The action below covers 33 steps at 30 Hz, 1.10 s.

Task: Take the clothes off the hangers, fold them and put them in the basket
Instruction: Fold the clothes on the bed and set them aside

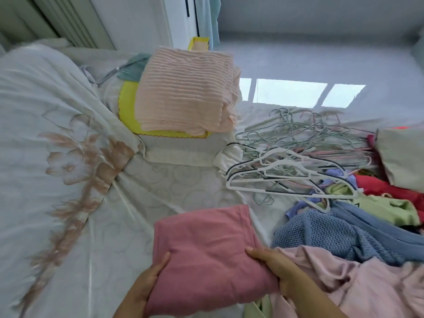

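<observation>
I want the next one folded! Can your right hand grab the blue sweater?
Probably not yet: the right hand holds the pink cloth, though the blue sweater lies mostly uncovered close beside it.

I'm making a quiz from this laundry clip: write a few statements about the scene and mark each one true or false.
1. The left hand and right hand both hold the folded pink garment. True.
2. The hangers hang on a rail. False: they lie piled on the bed.
3. The peach ribbed cloth lies folded on a yellow item. True.
4. The blue knit garment is neatly folded. False: it lies crumpled.
</observation>
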Available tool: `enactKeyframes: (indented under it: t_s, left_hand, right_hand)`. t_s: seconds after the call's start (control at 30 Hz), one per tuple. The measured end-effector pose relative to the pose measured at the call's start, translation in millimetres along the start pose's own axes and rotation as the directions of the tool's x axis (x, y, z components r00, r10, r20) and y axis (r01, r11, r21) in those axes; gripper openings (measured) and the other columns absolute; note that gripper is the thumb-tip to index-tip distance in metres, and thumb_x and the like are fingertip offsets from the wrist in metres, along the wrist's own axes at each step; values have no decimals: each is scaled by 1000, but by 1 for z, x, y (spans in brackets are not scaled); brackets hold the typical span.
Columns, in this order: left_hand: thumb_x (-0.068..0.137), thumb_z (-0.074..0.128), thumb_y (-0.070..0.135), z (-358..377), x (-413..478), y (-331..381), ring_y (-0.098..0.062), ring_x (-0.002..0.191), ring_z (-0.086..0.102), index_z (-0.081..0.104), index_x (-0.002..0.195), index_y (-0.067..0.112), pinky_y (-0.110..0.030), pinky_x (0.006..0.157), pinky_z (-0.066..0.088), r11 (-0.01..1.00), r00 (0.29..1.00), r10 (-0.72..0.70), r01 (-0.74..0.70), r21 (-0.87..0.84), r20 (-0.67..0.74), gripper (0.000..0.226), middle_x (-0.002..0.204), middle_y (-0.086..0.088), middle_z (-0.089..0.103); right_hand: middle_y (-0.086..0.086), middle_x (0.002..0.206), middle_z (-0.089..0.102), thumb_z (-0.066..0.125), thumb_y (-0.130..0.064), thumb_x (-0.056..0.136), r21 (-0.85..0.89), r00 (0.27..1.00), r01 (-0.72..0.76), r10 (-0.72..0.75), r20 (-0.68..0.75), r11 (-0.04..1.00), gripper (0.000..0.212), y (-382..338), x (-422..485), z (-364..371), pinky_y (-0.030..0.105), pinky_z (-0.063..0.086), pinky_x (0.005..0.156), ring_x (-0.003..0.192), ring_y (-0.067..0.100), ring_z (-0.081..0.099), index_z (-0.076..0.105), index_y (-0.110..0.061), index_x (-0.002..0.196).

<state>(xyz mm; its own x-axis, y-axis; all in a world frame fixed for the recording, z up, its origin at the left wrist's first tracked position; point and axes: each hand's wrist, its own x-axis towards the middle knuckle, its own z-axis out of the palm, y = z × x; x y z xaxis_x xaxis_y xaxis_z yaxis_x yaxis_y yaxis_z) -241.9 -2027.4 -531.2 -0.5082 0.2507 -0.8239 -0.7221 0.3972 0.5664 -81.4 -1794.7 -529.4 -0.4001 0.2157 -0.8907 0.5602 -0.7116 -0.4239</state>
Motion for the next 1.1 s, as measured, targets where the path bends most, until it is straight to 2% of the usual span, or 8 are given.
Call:
enactKeyframes:
  t_s: [0.17,0.3,0.5,0.63,0.83,0.9,0.97,1.1]
  left_hand:
    - [51,85,48,48,-65,14,-28,93,65,63,107,1,-40,97,44,997,996,63,-60,-51,60,76,96,-16,72]
    - [79,63,38,106,-120,10,-31,102,64,59,119,7,-45,97,46,994,990,66,-55,-94,124,51,106,-15,70]
    - [58,82,49,211,-189,-35,-32,103,64,62,113,7,-45,94,47,997,983,60,-52,-52,174,73,108,-16,69]
    - [66,76,46,291,-217,-73,-29,109,61,63,115,9,-46,102,42,996,979,81,-85,12,186,62,114,-13,67]
    - [37,74,76,381,-214,-75,-21,112,56,61,120,14,-40,106,38,946,952,280,-296,131,127,104,113,-4,66]
    - [51,58,86,412,-216,-54,-17,96,54,63,90,19,-31,85,46,933,943,310,-327,151,122,77,88,2,62]
    - [86,50,55,448,-210,-41,-18,79,53,59,88,17,-27,66,44,954,947,291,-298,35,138,39,79,2,57]
    - [97,46,25,515,-177,-17,-15,79,58,63,99,13,-34,77,47,943,933,308,-325,70,185,20,94,-5,63]
  right_hand:
    - [18,97,71,64,-15,85,50,987,142,-145,68,989,27,-6,-53,-43,34,57,79,93,32,68,65,2,106]
    - [8,87,74,59,-18,89,111,967,235,-244,78,966,16,-5,-102,-105,26,58,67,77,19,69,66,-5,98]
    - [14,100,71,69,-26,80,85,955,296,-298,6,951,37,16,-174,-233,35,54,87,93,25,67,65,-1,109]
    - [12,99,72,63,-26,87,100,943,332,-328,-58,938,28,22,-219,-326,30,57,77,86,23,68,67,-4,104]
    - [11,96,73,62,-37,86,92,928,351,-333,-166,932,31,5,-231,-407,38,54,85,90,27,68,71,-8,94]
    - [11,96,73,63,-37,85,121,923,360,-334,-193,925,33,-3,-226,-424,41,54,88,92,29,68,70,-8,100]
    - [12,98,72,64,-36,85,132,910,383,-348,-226,914,33,-14,-218,-445,41,54,86,94,30,68,69,-8,102]
    - [10,96,72,61,-31,88,167,886,431,-381,-263,887,24,-48,-199,-497,32,56,70,89,27,68,67,-11,99]
